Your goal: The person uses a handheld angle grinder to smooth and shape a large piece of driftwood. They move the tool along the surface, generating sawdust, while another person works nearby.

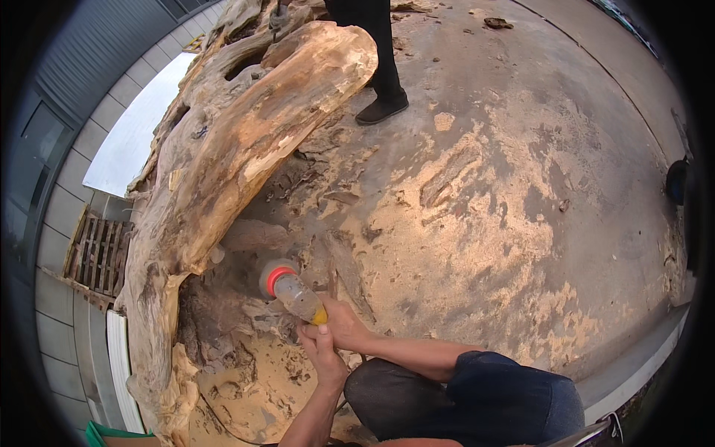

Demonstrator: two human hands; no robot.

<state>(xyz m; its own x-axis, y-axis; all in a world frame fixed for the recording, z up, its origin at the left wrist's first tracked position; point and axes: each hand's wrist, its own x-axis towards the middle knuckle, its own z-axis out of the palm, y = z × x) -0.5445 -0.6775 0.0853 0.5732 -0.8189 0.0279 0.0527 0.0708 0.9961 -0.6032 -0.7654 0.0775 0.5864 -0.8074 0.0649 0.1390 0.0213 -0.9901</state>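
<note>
Power tool (pixel 299 301) is held at its rear by L hand (pixel 325 357) & R hand (pixel 345 326), fingers wrapped; long axis is pointed fwd-L from grip, red-rimmed head (pixel 278 279) nr log (pixel 216 171).

This looks like an outdoor woodworking yard: sawdust (pixel 514 223) strewn over concrete ground (pixel 618 216), a huge weathered trunk (pixel 223 156) on the left (a handheld power tool (pixel 299 297) near it), and a ribbed building wall (pixel 104 52) at far left.
</note>
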